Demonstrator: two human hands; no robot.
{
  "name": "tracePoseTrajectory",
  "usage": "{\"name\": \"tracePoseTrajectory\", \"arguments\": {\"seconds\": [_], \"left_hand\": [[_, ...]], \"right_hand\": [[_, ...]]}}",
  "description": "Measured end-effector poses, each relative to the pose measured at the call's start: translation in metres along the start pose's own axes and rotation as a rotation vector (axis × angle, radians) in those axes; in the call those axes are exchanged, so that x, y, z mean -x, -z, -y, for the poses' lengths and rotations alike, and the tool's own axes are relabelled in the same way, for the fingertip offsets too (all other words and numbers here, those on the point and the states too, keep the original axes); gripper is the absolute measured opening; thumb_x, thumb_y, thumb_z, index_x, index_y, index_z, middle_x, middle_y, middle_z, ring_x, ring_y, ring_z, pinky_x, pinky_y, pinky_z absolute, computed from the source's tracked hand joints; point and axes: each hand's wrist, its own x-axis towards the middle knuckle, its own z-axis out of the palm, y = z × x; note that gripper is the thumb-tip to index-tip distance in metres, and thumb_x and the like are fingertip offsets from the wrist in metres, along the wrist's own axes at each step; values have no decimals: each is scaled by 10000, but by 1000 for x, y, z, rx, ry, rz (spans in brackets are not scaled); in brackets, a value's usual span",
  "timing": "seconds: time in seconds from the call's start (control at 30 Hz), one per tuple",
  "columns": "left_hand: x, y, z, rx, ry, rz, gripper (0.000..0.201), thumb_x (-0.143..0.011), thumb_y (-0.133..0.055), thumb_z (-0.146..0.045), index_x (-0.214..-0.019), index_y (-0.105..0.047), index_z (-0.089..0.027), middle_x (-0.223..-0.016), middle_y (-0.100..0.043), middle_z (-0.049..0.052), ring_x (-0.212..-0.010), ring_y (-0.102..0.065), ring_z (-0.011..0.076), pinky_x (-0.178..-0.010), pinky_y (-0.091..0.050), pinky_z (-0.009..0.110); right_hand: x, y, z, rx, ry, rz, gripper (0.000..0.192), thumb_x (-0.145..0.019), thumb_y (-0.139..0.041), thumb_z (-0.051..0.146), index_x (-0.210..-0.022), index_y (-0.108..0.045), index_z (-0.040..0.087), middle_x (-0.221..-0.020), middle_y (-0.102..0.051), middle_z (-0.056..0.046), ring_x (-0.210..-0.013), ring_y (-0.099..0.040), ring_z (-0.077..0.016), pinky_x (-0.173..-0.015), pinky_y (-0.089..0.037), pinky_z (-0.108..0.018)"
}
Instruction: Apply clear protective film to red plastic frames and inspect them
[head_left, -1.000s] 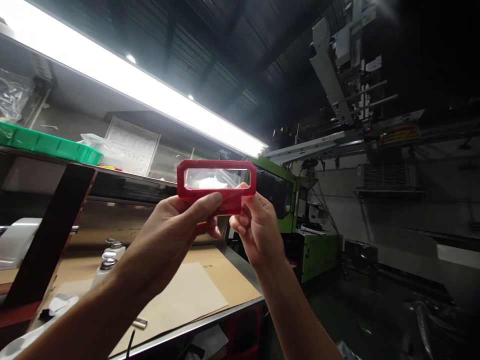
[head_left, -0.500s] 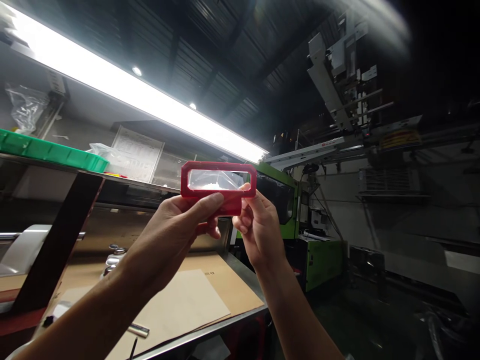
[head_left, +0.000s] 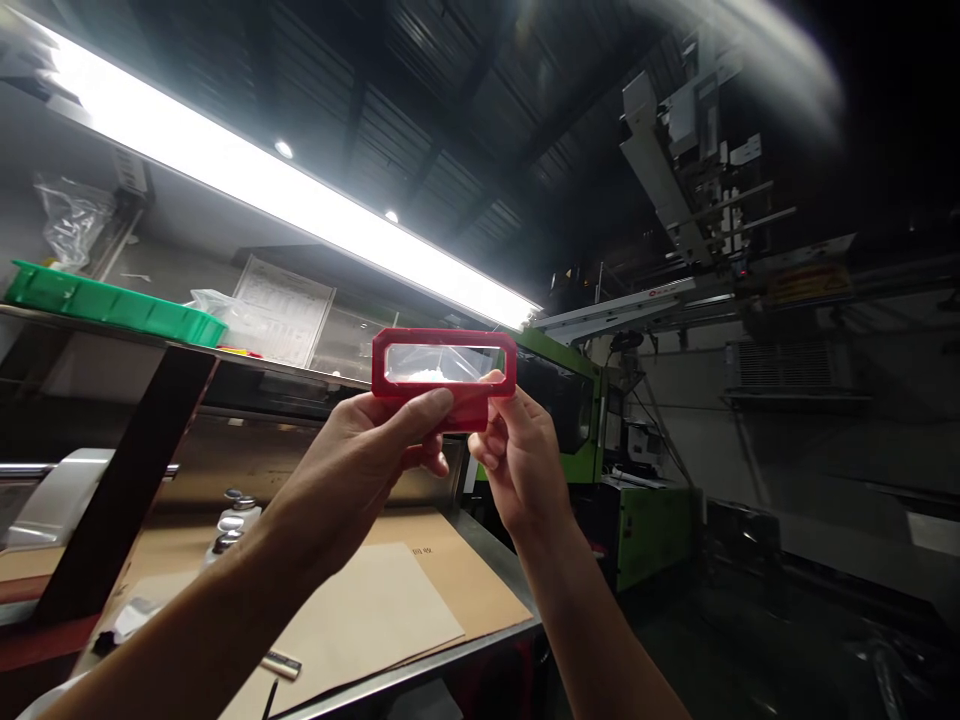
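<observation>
Red frame (head_left: 444, 376), rectangular with a clear window, held up at face height against a long strip light (head_left: 285, 205). Left hand (head_left: 371, 455) closed on the lower left edge, thumb laid flat across the front. Right hand (head_left: 517, 460) pinching the lower right edge between thumb and fingers. Below, a bench (head_left: 390, 610) covered in brown card, small metal-capped bottles (head_left: 229, 520) near its back; green tray (head_left: 112, 305) on a shelf at left; green machine (head_left: 600, 440) behind.

Best done, by the look of it, with fingertips kept on the rim and off the clear window, frame level, tilted slowly so light passes through and shows any flaw.

Compared with half a second ago: frame a touch further right and lower in view, same grip on both sides, bench slightly more visible.
</observation>
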Motion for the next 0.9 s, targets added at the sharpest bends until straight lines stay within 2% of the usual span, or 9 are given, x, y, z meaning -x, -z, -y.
{"name": "tracePoseTrajectory", "arguments": {"seconds": [0.23,0.5,0.7,0.9], "left_hand": [[-8,-4,0,43,-62,59,138,-778,-686,-314,-751,-709,-181,-682,-614,-14,-576,-516,63,-536,-506,149],[-9,-1,1,26,-35,31,142,-755,-704,-333,-791,-728,-198,-692,-641,-1,-576,-529,70,-531,-505,145],[-7,0,2,36,-39,22,137,-727,-727,-344,-738,-722,-207,-660,-618,-18,-562,-521,63,-525,-501,136],[-5,3,3,34,-26,-9,129,-734,-725,-327,-796,-741,-215,-678,-634,-14,-575,-540,64,-533,-504,132]], "right_hand": [[-3,-2,3,-9,12,-10,270,-655,-686,259,-590,-444,158,-484,-337,87,-397,-240,-14,-357,-219,-157],[0,-1,4,-6,17,0,278,-694,-674,273,-593,-441,160,-475,-323,90,-391,-234,-16,-360,-209,-161],[2,1,5,-15,11,8,291,-723,-674,252,-587,-434,158,-455,-310,89,-393,-225,-21,-367,-211,-162],[2,1,4,-5,31,21,307,-768,-660,305,-607,-445,158,-470,-307,84,-399,-221,-26,-368,-203,-168]]}}
